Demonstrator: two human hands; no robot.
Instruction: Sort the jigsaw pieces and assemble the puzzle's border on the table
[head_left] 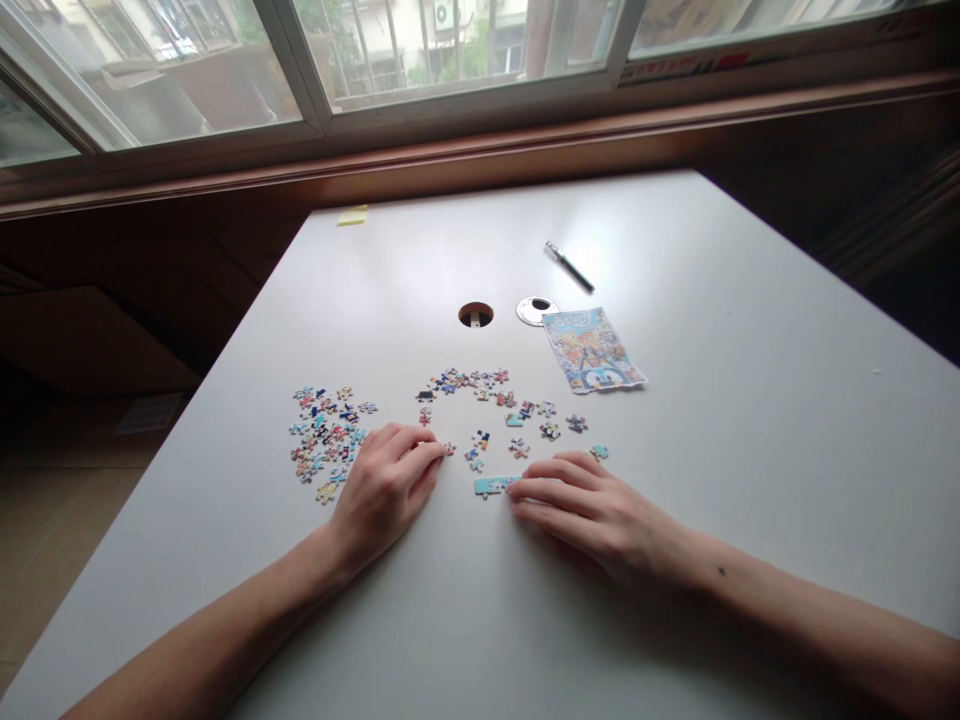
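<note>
Both hands lie low on the white table [750,400]. The left hand [386,485] rests palm down, fingers curled loosely, its fingertips touching a small loose piece [448,449]; nothing is clasped in it. The right hand [592,510] lies flat with fingers stretched leftward, the tips pressing the end of a joined strip [495,486] — a short light-blue run of pieces lying between the two hands. It pins the strip rather than holding it.

Just left of the left hand sits a dense pile [326,440] of puzzle pieces. Beyond both hands' fingertips lies a thinner scatter [495,400], some pieces linked in a short row at its far edge. A single blue piece [598,452] lies just beyond the right hand's knuckles.

Farther off, past the scatter and right of it, lies a picture card [592,350] — a colourful cartoon print with a title across its top, too small to read. Next to its far left corner a round cap [536,310] lies beside an open cable hole [475,315]. A pen [568,267] lies beyond the card, and a yellow note [352,215] sits at the table's far left edge.
</note>
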